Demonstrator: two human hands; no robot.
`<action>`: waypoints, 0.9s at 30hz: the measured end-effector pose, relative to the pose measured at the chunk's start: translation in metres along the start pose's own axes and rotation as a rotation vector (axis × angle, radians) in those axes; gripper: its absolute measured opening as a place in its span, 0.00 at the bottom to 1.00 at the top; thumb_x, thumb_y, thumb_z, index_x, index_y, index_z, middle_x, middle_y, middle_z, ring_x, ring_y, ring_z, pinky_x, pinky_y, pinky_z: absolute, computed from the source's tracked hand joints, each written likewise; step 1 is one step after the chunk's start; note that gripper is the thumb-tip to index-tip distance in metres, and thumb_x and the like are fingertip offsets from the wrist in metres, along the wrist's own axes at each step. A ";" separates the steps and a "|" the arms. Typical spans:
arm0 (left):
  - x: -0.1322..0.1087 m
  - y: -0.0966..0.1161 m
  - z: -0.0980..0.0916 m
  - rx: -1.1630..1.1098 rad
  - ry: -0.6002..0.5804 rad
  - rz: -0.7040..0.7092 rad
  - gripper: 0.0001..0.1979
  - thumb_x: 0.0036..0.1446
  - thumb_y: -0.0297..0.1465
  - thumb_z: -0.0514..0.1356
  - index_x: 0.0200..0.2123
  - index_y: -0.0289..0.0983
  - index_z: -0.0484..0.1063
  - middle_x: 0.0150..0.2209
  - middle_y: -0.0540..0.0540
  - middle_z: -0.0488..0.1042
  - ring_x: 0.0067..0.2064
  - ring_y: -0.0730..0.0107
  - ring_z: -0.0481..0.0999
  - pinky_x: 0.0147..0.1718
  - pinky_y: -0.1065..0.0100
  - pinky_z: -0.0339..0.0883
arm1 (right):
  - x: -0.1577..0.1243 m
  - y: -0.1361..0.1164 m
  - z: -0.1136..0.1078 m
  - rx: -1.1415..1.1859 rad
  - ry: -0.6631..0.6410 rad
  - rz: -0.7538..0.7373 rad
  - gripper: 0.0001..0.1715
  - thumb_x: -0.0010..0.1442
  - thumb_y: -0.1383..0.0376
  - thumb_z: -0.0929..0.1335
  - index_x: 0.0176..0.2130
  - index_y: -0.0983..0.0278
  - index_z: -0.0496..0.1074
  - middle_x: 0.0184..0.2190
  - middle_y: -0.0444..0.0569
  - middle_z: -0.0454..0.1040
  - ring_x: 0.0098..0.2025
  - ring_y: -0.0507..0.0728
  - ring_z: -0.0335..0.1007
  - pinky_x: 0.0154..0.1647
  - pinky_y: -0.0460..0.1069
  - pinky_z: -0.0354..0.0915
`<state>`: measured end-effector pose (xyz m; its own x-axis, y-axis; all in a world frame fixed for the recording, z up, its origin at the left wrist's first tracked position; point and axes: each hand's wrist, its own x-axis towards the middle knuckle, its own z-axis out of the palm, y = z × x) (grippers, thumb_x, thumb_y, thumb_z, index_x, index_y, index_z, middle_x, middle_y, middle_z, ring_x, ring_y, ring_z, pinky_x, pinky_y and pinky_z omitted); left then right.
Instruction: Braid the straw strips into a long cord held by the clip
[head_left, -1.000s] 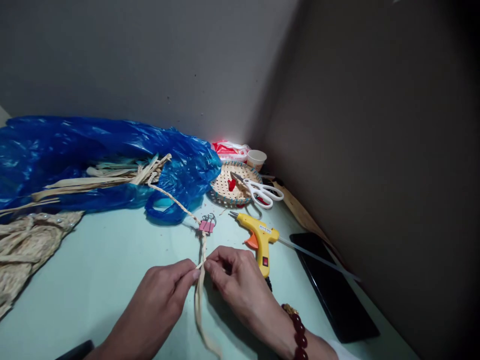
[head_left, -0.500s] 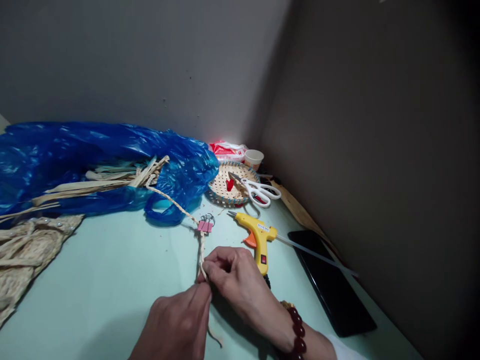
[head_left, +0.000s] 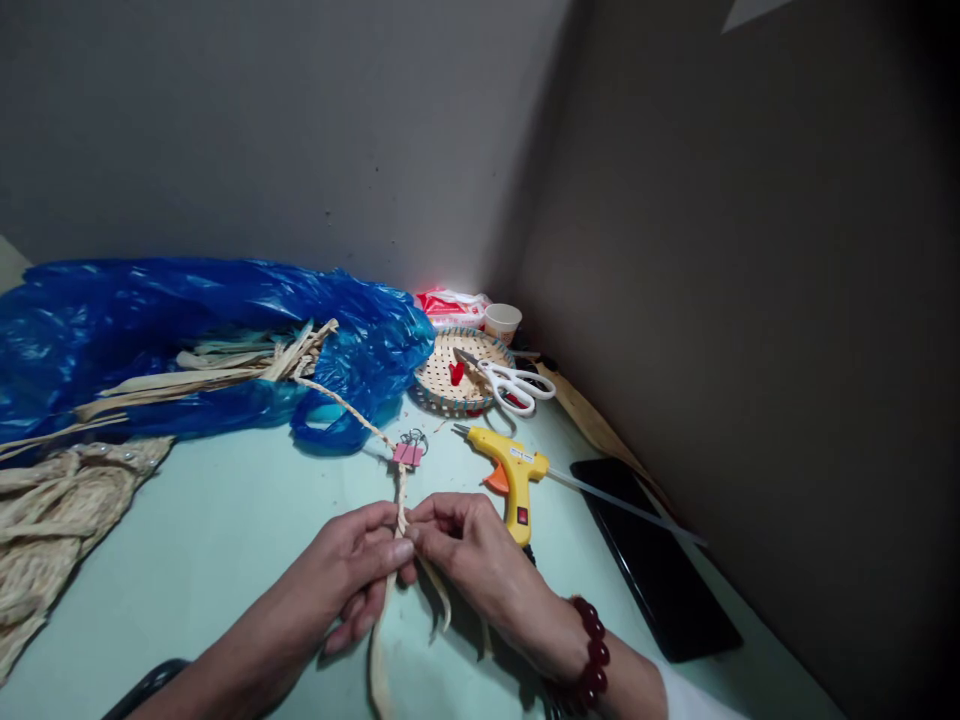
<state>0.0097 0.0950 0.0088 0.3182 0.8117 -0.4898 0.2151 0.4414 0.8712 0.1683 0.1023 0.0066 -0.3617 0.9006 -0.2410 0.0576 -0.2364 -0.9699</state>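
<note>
A thin pale braid of dried husk-like strands (head_left: 402, 487) runs down toward me from a pink binder clip (head_left: 408, 455). My left hand (head_left: 358, 565) is closed on the braid's lower part, thumb on top. My right hand (head_left: 480, 560), wearing dark red beads (head_left: 592, 655) at the wrist, pinches the same spot from the right. Loose strand ends (head_left: 381, 650) hang below the fingers. Beyond the clip, the braid stretches up left to a bundle of dry strips (head_left: 255, 362) in a blue plastic bag (head_left: 187, 290).
A yellow glue gun (head_left: 514, 470) with a glue stick lies right of the hands, next to a black phone-like slab (head_left: 652, 560). Behind are white-handled scissors (head_left: 517, 385) on a woven basket (head_left: 435, 390), and a paper cup (head_left: 503, 320). A woven piece (head_left: 75, 520) lies left.
My left hand has turned from knuckles-up to thumb-on-top and moved up beside my right hand. The loose strands now hang apart below. The view has shifted slightly.
</note>
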 end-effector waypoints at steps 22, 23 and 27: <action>0.000 -0.004 0.005 -0.029 0.170 0.059 0.12 0.50 0.38 0.61 0.23 0.36 0.67 0.20 0.57 0.59 0.24 0.76 0.57 0.24 0.74 0.51 | -0.033 0.007 0.012 -1.201 0.165 -0.559 0.06 0.58 0.73 0.61 0.33 0.65 0.67 0.24 0.49 0.70 0.25 0.55 0.63 0.24 0.50 0.48; -0.001 -0.005 0.005 -0.084 0.166 0.043 0.11 0.50 0.38 0.61 0.24 0.36 0.68 0.20 0.57 0.60 0.23 0.76 0.57 0.23 0.74 0.51 | -0.033 0.010 0.015 -1.251 0.163 -0.618 0.06 0.56 0.73 0.62 0.34 0.66 0.67 0.25 0.49 0.70 0.26 0.56 0.63 0.23 0.50 0.48; -0.004 -0.006 0.007 -0.256 0.151 0.036 0.12 0.48 0.39 0.63 0.29 0.36 0.72 0.22 0.54 0.66 0.25 0.74 0.64 0.27 0.73 0.58 | -0.032 0.020 0.023 -1.420 0.128 -0.858 0.09 0.55 0.77 0.62 0.36 0.71 0.68 0.25 0.52 0.70 0.26 0.58 0.65 0.20 0.50 0.48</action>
<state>0.0133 0.0867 0.0058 0.1765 0.8679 -0.4644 -0.0398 0.4777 0.8776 0.1595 0.0605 -0.0048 -0.6640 0.6240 0.4119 0.6665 0.7437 -0.0523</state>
